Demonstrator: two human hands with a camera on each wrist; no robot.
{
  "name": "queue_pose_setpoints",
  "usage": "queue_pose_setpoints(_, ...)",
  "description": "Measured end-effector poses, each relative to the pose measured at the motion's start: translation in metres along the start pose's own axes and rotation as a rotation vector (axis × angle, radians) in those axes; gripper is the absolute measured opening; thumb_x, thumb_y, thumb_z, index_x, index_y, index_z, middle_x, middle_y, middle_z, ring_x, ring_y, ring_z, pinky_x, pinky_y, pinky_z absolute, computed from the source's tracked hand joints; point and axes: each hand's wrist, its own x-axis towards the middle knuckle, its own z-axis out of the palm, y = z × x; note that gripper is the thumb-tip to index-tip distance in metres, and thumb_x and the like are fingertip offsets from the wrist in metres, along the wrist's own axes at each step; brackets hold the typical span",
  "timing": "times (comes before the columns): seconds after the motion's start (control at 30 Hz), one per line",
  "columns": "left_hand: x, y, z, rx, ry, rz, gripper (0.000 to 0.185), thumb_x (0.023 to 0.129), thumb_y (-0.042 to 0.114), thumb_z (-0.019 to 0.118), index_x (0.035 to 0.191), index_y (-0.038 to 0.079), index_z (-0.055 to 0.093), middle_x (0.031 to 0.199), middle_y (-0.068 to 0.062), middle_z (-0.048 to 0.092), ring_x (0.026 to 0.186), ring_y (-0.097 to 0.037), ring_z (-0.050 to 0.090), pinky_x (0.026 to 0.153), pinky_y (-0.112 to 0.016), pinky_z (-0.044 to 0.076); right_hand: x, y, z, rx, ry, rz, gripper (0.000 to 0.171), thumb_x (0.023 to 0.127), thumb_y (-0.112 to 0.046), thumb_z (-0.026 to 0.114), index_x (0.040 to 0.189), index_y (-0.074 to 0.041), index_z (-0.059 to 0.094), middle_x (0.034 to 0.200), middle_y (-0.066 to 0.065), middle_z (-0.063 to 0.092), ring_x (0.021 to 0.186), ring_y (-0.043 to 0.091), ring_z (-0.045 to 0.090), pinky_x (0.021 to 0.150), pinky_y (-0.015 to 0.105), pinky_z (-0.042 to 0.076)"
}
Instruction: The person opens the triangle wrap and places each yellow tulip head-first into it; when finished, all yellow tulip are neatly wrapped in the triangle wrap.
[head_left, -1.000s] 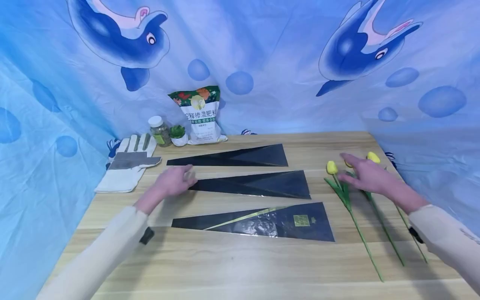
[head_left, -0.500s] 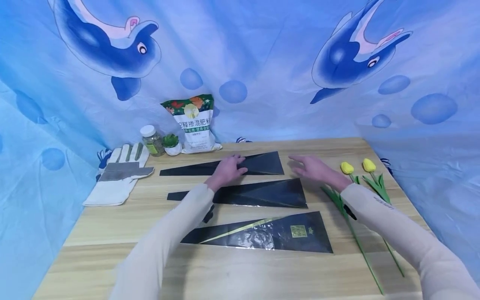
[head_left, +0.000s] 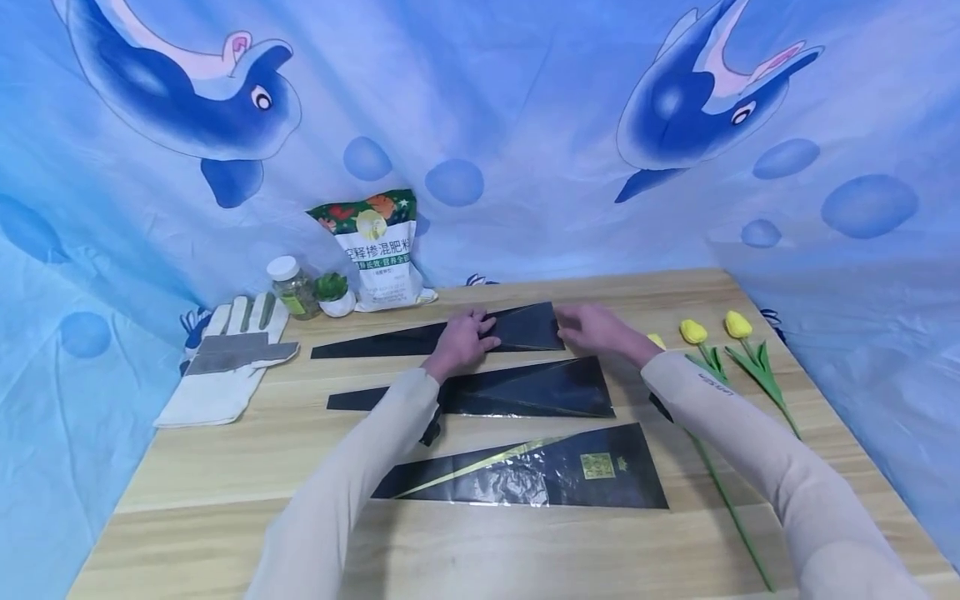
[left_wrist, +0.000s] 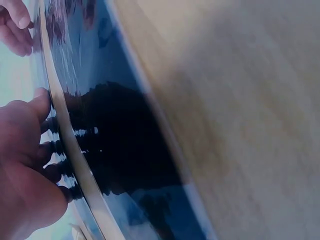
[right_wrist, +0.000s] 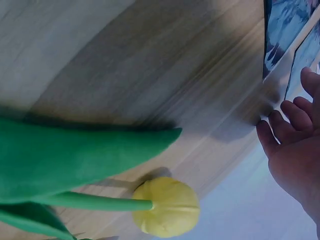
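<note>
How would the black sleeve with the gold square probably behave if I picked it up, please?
The black sleeve looks likely to be light and floppy, since it lies thin and flat with crinkled highlights. Its glossy sheen suggests it may be slippery. Lying flat, it seems unlikely to roll.

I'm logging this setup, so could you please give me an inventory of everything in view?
Wrappers: 3, black, mid-table
Tulips: 3, yellow and green, right side
Glove: 1, white and grey, left side
Jar: 1, white lid, beside glove
Potted plant: 1, green, beside jar
Bag: 1, white and green, beside plant
Table: 1, tan, underneath
Backdrop: 1, blue, behind
Sleeves: 2, beige, foreground
Left grip: 1, bare, on farthest wrapper
Right grip: 1, bare, wrapper's wide end
</note>
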Motion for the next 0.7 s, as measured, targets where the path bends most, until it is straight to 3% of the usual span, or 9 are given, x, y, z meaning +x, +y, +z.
queue_pose_setpoints(0.23, 0.003, 0.002, 0.003, 0.008, -0.004, -0.029, 0.052, 0.105, 0.038, 0.051, 0.149, 0.012, 0.045, 0.159, -0.015, 0.031, 0.148, -0.035, 0.021, 0.12, -0.053, 0.013, -0.002, 0.005, -0.001, -0.004, 0.016, -0.007, 0.051, 0.1, -0.012, 0.061, 0.144, 0.008, 0.045, 0.142, 0.025, 0.051, 0.129, 0.04, 0.05, 0.107, 0.051, 0.041)
queue_pose_setpoints(0.37, 0.003, 0.0, 0.006, -0.008, 0.009, -0.021, 0.05, 0.106, 0.036, 0.05, 0.148, 0.011, 0.046, 0.159, -0.016, 0.031, 0.148, -0.036, 0.02, 0.119, -0.055, 0.012, 0.0, 0.004, 0.0, 0.047, 0.041, 0.022, 0.049, 0.101, -0.01, 0.058, 0.143, 0.01, 0.045, 0.141, 0.026, 0.052, 0.128, 0.04, 0.051, 0.107, 0.05, 0.041)
queue_pose_setpoints(0.57, 0.002, 0.001, 0.007, -0.018, 0.04, -0.022, 0.048, 0.106, 0.035, 0.048, 0.147, 0.01, 0.049, 0.158, -0.017, 0.033, 0.148, -0.036, 0.022, 0.119, -0.055, 0.014, 0.004, -0.001, 0.005, 0.28, 0.147, 0.151, 0.047, 0.102, -0.01, 0.056, 0.143, 0.01, 0.044, 0.137, 0.026, 0.055, 0.126, 0.038, 0.054, 0.105, 0.045, 0.045)
queue_pose_setpoints(0.7, 0.001, 0.001, 0.008, -0.065, 0.072, -0.032, 0.048, 0.106, 0.035, 0.049, 0.147, 0.01, 0.049, 0.158, -0.017, 0.034, 0.148, -0.036, 0.022, 0.119, -0.055, 0.014, 0.007, -0.008, 0.005, 0.442, 0.197, 0.272, 0.046, 0.101, -0.008, 0.058, 0.142, 0.007, 0.046, 0.134, 0.024, 0.059, 0.121, 0.036, 0.058, 0.097, 0.041, 0.052)
